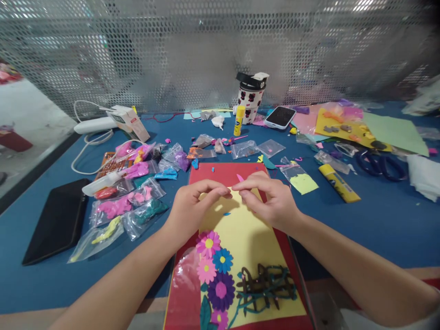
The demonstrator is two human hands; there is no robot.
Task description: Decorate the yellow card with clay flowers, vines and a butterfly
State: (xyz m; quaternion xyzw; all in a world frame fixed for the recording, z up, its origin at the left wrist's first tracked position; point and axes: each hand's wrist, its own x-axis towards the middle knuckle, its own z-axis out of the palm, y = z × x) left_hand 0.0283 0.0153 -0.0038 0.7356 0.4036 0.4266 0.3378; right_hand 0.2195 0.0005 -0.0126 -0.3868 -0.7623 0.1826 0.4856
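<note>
Over a yellow sheet (247,238) on a red backing (220,172), my two hands meet, fingertips almost touching. My left hand (197,201) has thumb and forefinger pinched together; anything between them is too small to make out. My right hand (270,199) is curled, thumb near its forefinger, and its contents cannot be made out. A pink pointed tip (239,178) sticks out just behind the right forefinger; whether that hand grips it is hidden. Beneath lies a small blue clay piece (227,214). Clay flowers (221,288) line the sheet's left side, and a brown clay fence (264,286) with green vines sits lower right.
Bags of coloured clay (115,206) and a black tablet (57,220) lie left. Behind stand a glue stick (239,121) and a patterned tumbler (250,101), beside a phone (281,117). To the right are a yellow packet (338,183), scissors (381,166) and coloured paper (395,130).
</note>
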